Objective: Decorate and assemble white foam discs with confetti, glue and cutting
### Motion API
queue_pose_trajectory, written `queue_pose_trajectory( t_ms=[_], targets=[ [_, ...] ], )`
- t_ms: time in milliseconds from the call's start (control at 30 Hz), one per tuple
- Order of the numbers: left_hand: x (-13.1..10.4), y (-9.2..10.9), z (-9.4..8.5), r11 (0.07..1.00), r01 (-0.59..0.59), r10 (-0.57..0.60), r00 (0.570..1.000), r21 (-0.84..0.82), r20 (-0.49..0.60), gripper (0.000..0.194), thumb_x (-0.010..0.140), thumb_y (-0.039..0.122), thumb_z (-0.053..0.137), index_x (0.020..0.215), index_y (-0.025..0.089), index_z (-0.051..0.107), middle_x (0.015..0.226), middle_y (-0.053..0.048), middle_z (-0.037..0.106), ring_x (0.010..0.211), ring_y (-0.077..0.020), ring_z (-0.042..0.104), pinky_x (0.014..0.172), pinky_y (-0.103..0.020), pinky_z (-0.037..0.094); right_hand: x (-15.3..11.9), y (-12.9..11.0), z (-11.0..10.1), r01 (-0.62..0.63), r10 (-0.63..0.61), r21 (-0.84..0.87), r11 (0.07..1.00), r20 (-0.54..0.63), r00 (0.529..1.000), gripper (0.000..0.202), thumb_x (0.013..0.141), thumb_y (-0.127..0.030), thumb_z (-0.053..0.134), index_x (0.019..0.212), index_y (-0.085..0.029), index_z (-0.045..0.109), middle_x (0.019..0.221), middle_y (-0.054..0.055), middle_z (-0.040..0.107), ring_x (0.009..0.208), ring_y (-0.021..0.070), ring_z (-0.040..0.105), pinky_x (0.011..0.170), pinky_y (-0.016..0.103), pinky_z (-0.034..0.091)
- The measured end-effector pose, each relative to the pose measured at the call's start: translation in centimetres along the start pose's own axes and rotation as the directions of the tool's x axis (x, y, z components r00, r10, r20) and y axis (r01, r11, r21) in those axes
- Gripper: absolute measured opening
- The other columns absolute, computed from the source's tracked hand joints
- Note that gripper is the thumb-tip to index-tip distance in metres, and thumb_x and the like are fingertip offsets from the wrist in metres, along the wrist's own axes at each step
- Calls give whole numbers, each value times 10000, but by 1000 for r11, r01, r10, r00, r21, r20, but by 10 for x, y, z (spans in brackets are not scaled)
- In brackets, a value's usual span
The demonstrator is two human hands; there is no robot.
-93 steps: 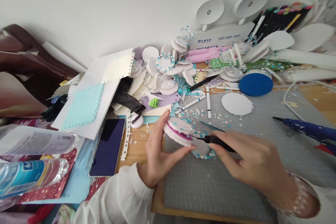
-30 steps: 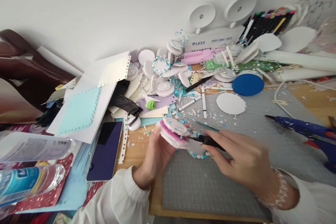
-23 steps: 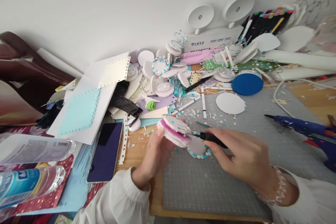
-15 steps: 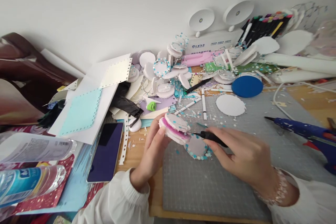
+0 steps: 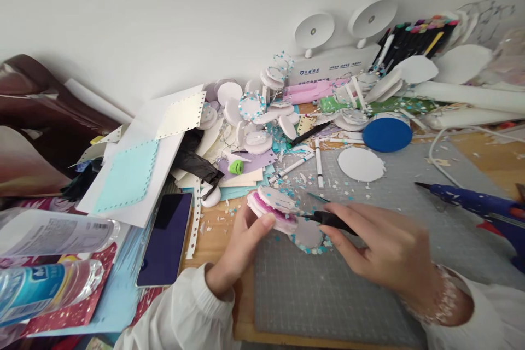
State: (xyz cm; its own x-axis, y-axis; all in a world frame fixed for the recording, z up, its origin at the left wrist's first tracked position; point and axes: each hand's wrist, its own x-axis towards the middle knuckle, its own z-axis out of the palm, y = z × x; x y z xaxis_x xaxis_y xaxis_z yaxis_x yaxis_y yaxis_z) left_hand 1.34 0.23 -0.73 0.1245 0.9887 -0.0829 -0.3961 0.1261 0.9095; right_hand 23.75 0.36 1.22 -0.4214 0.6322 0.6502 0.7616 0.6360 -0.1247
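Above a gray gridded cutting mat (image 5: 328, 298): a layered disc (image 5: 273, 210), raised and tilted, is worked by a person in white sleeves.
Layered disc: white, rough-edged faces spread around a magenta middle, with pale blue flecks on top.
Left hand (image 5: 241, 243): thumb and fingers grip the disc's left side.
Right hand (image 5: 385, 246): fingers close on a black-handled tool (image 5: 336, 220), its thin tip at the disc's right edge.
Hard to see: the left fingers behind the disc; whether the tip touches it.
Cut off: two plastic bottles at left, and the blue glue gun (image 5: 484, 202) at right.
Under the tool: a star-trimmed disc (image 5: 305, 234), partly covered.
Mat edges: bare grid runs toward the wooden table's (image 5: 246, 314) front edge; markers (image 5: 319, 164) and paper scraps crowd the far side.
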Motion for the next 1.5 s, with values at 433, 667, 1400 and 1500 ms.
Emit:
queue_pose_trajectory(
  t_ms=[433, 667, 1400, 1500],
  targets=[
    [2, 10, 14, 977, 137, -126, 989, -163, 79, 577, 760, 693, 622, 887, 134, 685, 817, -104, 740, 630, -177, 624, 568, -258, 414, 0, -2, 0, -28, 29, 47, 999, -21, 999, 178, 930, -283, 599, 1024, -142, 654, 811, 79, 738, 652, 196, 685, 609, 307, 425],
    [-4, -6, 6, 985, 114, -101, 990, -129, 100, 458, 779, 581, 683, 913, 144, 665, 726, -46, 652, 667, -177, 570, 639, -286, 428, -3, -3, 0, -85, 86, 133, 987, -1, 996, 178, 944, -287, 587, 1048, -154, 644, 859, 70, 752, 721, 185, 708, 639, 288, 448],
    [-3, 4, 5, 971, 68, -58, 997, -229, 52, 492, 785, 621, 662, 1006, 184, 716, 879, -61, 745, 724, -192, 649, 631, -278, 474, 6, 14, -7, -69, -4, 290, 955, 245, 970, 297, 974, -237, 485, 1262, -229, 555, 1026, 47, 743, 857, 183, 707, 705, 301, 511],
    [-9, -3, -3, 993, -3, 4, 1000, -115, 12, 490, 790, 550, 701, 1141, 210, 669, 1092, -72, 720, 1009, -244, 652, 867, -335, 498, 6, 12, -8, -45, 1, 242, 969, 180, 984, 291, 966, -226, 501, 1248, -211, 567, 960, 57, 747, 810, 189, 707, 683, 308, 507]
  ],
)
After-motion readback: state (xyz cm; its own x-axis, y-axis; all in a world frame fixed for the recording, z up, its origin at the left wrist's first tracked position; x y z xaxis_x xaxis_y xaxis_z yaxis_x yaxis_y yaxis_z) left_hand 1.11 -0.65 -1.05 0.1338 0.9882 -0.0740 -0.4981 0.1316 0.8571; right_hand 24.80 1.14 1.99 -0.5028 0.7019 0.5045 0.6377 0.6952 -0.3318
